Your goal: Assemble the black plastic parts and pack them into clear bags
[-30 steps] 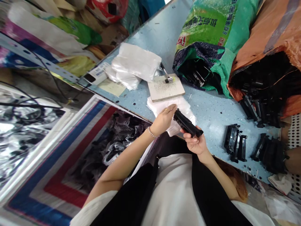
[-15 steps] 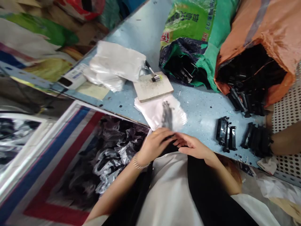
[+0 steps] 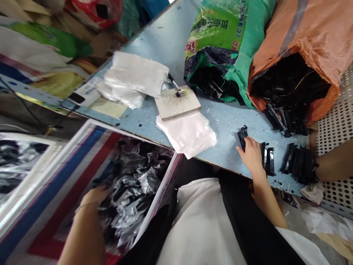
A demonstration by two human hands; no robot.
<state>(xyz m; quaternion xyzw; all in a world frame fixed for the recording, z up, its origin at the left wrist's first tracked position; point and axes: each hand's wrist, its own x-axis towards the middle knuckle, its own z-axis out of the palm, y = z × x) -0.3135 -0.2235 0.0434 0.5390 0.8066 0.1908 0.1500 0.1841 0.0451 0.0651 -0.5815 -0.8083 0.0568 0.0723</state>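
Observation:
My right hand (image 3: pixel 251 156) is closed on a black plastic part (image 3: pixel 242 134) at the front of the blue table. Beside its wrist lie two more of these long, narrow parts (image 3: pixel 267 160), with a larger group (image 3: pixel 299 163) farther right. My left hand (image 3: pixel 97 195) reaches down into a striped, white-framed bin (image 3: pixel 64 184) at the left. Its fingers are smeared and partly hidden against the dark contents. Clear bags with dark pieces inside (image 3: pixel 138 187) fill that bin. A stack of clear flat bags (image 3: pixel 187 134) lies at the table's front edge.
On the stack rests a beige board (image 3: pixel 178 105) with a small black-and-metal tool (image 3: pixel 179 92). More clear bags (image 3: pixel 135 73) lie behind. A green sack (image 3: pixel 252 55) and an orange sack (image 3: pixel 300 33) hold black parts. Another person's arm (image 3: pixel 335 165) comes in from the right.
My hands were together at the table edge and have parted. The left moved down-left into the bin; the right moved right and took hold of a black part. A blurred dark shape above the bags is gone.

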